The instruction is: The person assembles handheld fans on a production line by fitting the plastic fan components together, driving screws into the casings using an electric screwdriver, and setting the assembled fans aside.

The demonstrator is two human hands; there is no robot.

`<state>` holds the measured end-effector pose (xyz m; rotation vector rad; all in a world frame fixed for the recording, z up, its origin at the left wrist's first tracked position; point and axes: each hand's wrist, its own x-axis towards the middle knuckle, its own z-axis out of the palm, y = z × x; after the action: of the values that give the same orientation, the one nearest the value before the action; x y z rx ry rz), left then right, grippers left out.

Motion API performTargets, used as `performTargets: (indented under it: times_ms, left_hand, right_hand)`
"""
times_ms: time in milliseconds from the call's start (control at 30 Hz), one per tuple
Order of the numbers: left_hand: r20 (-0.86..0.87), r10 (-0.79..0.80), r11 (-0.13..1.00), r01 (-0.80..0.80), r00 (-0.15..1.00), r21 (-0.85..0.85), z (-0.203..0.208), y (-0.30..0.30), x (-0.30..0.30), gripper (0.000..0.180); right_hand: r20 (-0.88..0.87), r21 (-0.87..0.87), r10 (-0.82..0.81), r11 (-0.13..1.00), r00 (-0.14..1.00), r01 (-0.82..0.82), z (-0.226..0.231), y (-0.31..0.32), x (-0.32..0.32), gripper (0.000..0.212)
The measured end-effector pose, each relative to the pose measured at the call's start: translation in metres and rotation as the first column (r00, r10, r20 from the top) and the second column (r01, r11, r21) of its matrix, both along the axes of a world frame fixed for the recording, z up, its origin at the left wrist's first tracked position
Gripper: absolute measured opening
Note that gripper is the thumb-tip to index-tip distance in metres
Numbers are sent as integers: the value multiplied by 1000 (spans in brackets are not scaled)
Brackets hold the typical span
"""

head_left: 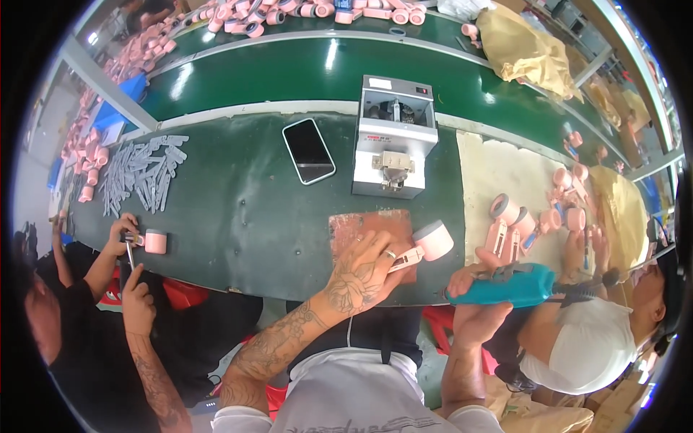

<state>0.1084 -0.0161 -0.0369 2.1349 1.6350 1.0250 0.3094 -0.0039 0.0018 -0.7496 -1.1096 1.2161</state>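
My left hand (361,270) is closed on a pink handheld device (434,241) with a drum-shaped head and a dark slot along its handle. It presses the device down over a worn reddish pad (346,229) at the table's near edge. The device's head points right, its handle tucked under my fingers. My right hand (473,317) grips a teal electric screwdriver (509,286), lying level just right of the device. The screwdriver's narrow tip points left and appears apart from the device.
A grey-white machine (393,137) and a phone (309,151) stand beyond my hands. Grey strips (144,173) are piled left, near a co-worker's hands. Pink devices (505,209) lie on brown paper at right, beside a person in a white cap (581,346). A green conveyor (253,72) runs behind.
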Motion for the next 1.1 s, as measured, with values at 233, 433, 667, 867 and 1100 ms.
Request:
performTargets:
  times_ms: [233, 433, 667, 867, 1100]
  left_hand:
    - [97, -24, 997, 17, 995, 73, 2, 6, -4, 23]
    - [-52, -57, 998, 57, 997, 11, 5, 27, -23, 29]
    - [-95, -102, 991, 110, 990, 77, -8, 22, -25, 43]
    - [-146, -64, 988, 84, 987, 132, -13, 22, -26, 45]
    - [-66, -97, 995, 94, 993, -40, -15, 25, -30, 50]
  right_hand:
    - [94, -22, 25, 1000, 995, -23, 6, 2, -5, 86]
    - [-32, 68, 114, 991, 993, -112, 25, 44, -28, 80]
    - [49, 273, 107, 955, 993, -117, 34, 114, -109, 58]
    - [193, 376, 28, 921, 981, -100, 5, 147, -132, 41]
    - [228, 241, 103, 957, 968, -159, 14, 135, -127, 40]
